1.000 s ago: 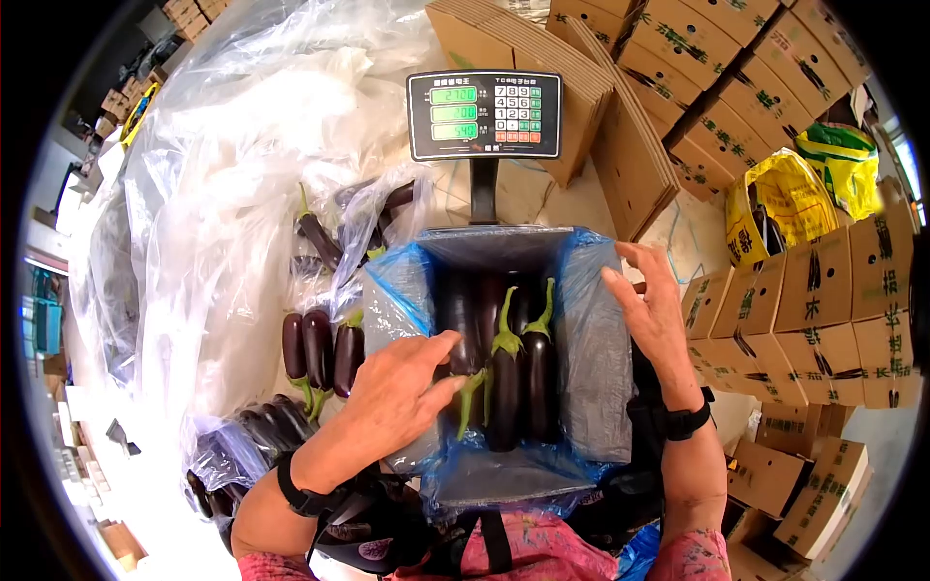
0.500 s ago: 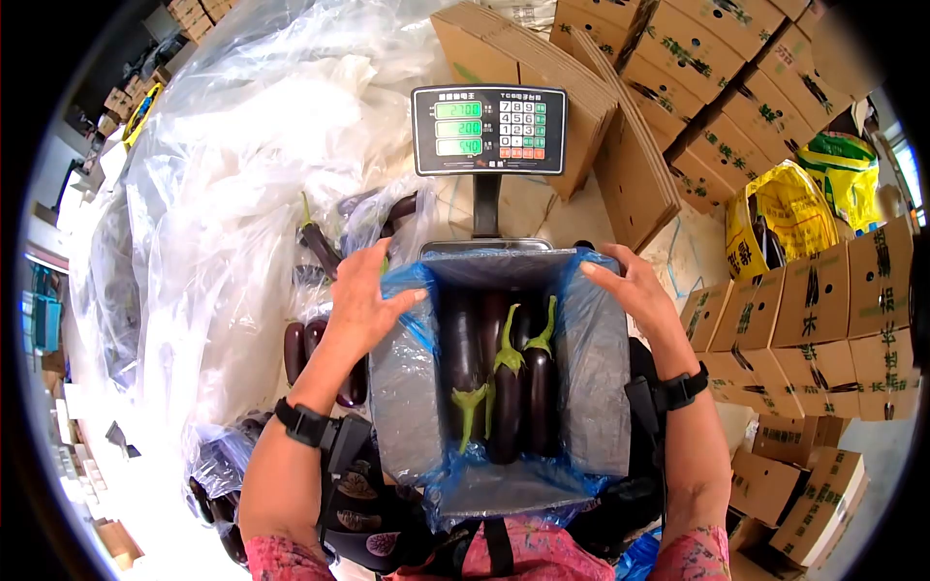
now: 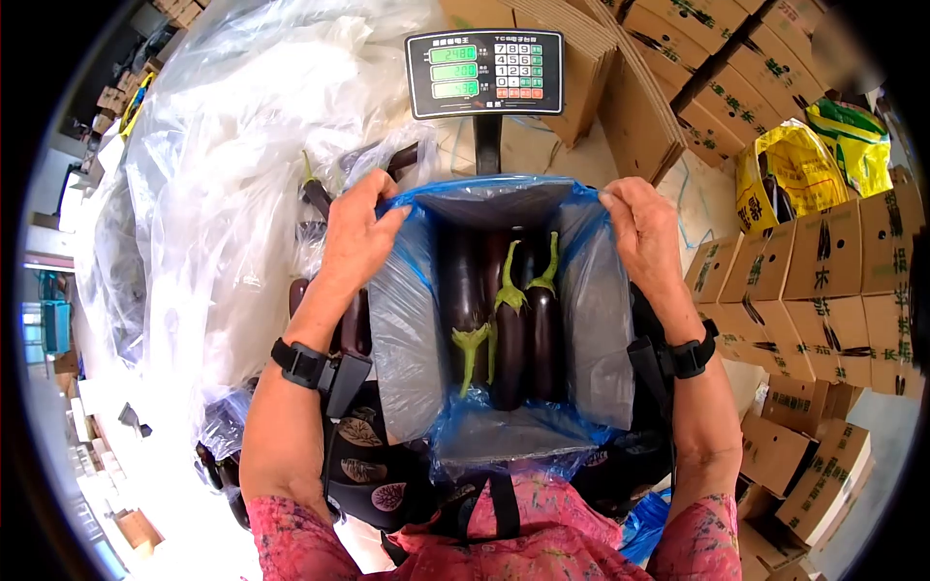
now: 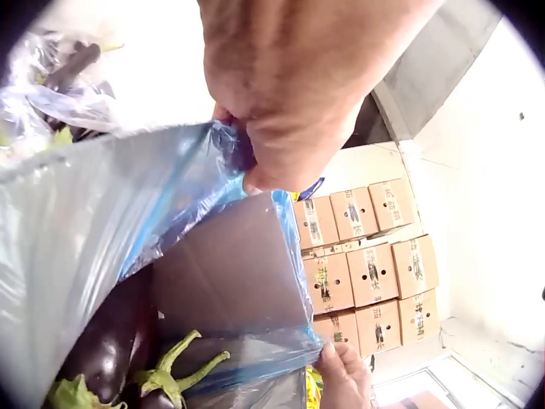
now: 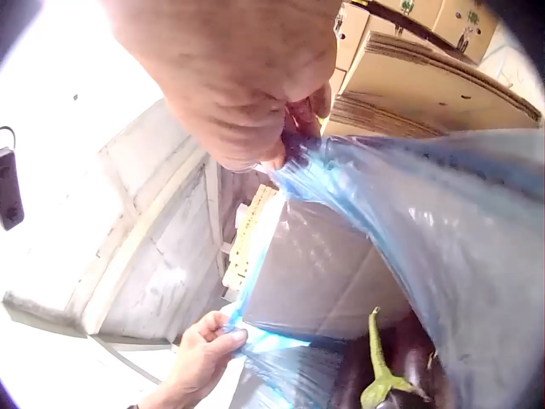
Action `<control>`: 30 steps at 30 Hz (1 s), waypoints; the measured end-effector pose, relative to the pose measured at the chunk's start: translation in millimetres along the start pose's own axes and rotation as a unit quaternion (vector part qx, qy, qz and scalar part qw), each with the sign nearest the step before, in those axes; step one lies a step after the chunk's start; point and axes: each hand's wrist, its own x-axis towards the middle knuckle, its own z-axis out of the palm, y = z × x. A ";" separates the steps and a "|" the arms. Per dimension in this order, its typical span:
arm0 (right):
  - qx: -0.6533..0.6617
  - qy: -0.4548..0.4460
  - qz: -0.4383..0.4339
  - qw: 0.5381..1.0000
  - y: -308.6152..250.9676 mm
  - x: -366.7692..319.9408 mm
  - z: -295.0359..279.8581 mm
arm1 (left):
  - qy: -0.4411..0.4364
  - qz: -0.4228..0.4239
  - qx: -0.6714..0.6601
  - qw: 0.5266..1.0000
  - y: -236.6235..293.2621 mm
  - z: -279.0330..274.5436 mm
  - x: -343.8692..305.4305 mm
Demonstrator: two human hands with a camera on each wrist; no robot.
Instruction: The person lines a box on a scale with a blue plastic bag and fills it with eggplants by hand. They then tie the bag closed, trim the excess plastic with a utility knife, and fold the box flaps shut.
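Observation:
A carton lined with a thin blue plastic bag (image 3: 518,436) stands in front of the person. Several dark purple eggplants (image 3: 510,358) with green stems lie inside it. At the far left corner my left hand (image 3: 358,232) pinches the bag's edge, pulling the film up. The right hand (image 3: 644,237) pinches the edge at the far right corner. In the left wrist view the film (image 4: 170,213) stretches taut from the fingers. The right wrist view has film (image 5: 358,196) bunched between thumb and fingers. Grey-looking flaps under the plastic spread to the sides.
Behind the carton rises a scale display (image 3: 484,76) with lit green digits. More eggplants (image 3: 356,324) lie at the left by a heap of clear plastic sheeting (image 3: 213,223). Flattened cardboard (image 3: 635,107), stacked cartons (image 3: 823,257) and yellow bags (image 3: 790,174) are on the right.
My left hand has moved from over the eggplants to the far left corner. Both hands now grip the bag's edge and have raised it. The display's top digits have changed.

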 end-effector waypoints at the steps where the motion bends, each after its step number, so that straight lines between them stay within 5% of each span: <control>1: 0.026 -0.008 0.049 0.998 -4.8 -0.6 -3.3 | 0.019 0.009 -0.002 1.000 6.2 -2.4 -2.7; 4: 0.055 -0.054 0.145 0.986 -18.8 4.2 -11.6 | 0.048 0.026 -0.032 0.998 10.3 -5.2 -7.3; 7: 0.048 -0.245 -0.011 0.968 -43.4 5.0 -31.0 | 0.024 -0.031 -0.059 0.998 62.7 -30.2 -19.5; 9: 0.090 -0.413 0.043 0.905 -58.2 0.0 -45.4 | -0.191 -0.016 -0.101 0.976 85.9 -52.8 -31.4; 11: 0.112 -0.529 0.119 0.833 -61.1 -6.6 -51.0 | -0.413 0.023 -0.180 0.892 93.8 -53.4 -48.2; 12: 0.057 -0.452 0.114 0.883 -60.6 -10.0 -50.7 | -0.512 0.023 -0.190 0.838 99.7 -51.5 -53.0; 15: -0.069 -0.260 0.087 0.959 -51.1 -15.8 -48.4 | -0.341 0.096 -0.084 0.931 79.1 -35.9 -65.8; 18: -0.038 -0.255 0.035 0.966 -34.0 -31.0 -16.9 | -0.189 -0.028 -0.114 0.975 52.3 -45.8 -52.5; 20: -0.099 -0.412 0.023 0.906 -34.7 -48.5 7.3 | -0.167 0.067 0.001 0.984 23.7 -37.2 -58.7; 21: -0.158 -0.557 0.030 0.815 -52.0 -49.8 13.4 | -0.154 0.113 0.057 0.980 20.9 -35.5 -61.5; 22: -0.073 -0.538 -0.063 0.837 -43.0 -78.6 21.5 | -0.207 0.112 0.102 0.967 22.1 -35.3 -68.2; 24: 0.035 -0.584 -0.044 0.810 -80.1 -92.6 4.8 | -0.308 0.107 0.188 0.927 40.7 -37.6 -80.9; 28: 0.216 -0.599 -0.002 0.771 -126.0 -85.9 -58.4 | -0.158 0.018 0.039 0.987 46.2 -45.9 -88.4; 30: 0.173 -0.428 0.018 0.887 -123.9 -84.5 -71.2 | -0.156 0.021 0.155 0.975 36.9 -44.1 -94.3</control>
